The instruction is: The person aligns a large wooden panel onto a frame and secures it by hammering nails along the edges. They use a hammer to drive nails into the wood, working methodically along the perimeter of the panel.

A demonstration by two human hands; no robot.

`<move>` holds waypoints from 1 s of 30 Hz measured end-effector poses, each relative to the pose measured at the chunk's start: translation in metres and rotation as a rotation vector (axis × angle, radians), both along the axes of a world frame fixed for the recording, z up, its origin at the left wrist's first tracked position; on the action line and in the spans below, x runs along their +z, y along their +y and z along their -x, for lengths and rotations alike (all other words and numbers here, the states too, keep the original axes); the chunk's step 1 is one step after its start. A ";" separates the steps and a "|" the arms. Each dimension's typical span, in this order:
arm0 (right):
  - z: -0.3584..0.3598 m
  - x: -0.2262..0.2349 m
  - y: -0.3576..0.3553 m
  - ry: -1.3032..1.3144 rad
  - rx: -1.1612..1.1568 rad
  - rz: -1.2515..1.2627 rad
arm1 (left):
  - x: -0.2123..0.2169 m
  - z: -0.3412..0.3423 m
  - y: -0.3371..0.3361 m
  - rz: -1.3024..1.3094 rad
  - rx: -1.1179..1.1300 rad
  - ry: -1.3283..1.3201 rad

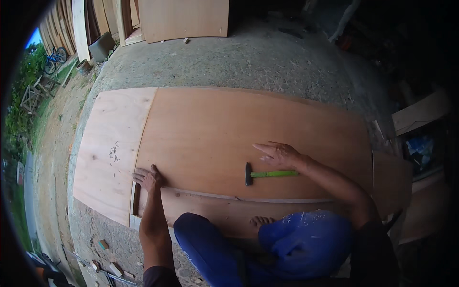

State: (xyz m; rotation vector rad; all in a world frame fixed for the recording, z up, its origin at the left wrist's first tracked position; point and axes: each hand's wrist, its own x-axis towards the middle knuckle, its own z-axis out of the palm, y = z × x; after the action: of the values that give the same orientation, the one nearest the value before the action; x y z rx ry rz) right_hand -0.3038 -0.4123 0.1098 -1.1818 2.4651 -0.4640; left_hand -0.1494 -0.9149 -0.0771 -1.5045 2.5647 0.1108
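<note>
My left hand (147, 178) rests with fingers apart at the near left edge of a large reddish-brown plywood panel (215, 129), beside its seam with a paler board (107, 124). Just below that hand, a short dark wood strip (136, 198) lies along the seam. Over the panel's right half, my right hand (279, 154) is held with its fingers stretched out to the left, nothing in them. A hammer (272, 174) with a green handle and dark head lies on the panel under my right hand. Several nails (113, 153) are scattered on the paler board.
Another board (215, 210) lies along the panel's near edge, by my blue-trousered knees. Wood offcuts (115, 269) lie on the concrete at lower left. Upright boards (184, 19) stand at the back. A bicycle (56, 58) is outside at far left.
</note>
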 end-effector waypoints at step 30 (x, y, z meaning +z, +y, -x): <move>-0.223 -0.203 0.214 0.172 -1.392 0.230 | -0.023 -0.032 0.060 -0.046 0.538 0.992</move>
State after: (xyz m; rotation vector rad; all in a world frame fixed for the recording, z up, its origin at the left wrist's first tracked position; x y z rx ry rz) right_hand -0.0812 -0.1988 -0.0931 0.6901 3.0701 -0.9968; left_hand -0.1178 -0.8546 -0.1004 -2.5316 2.5724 1.2475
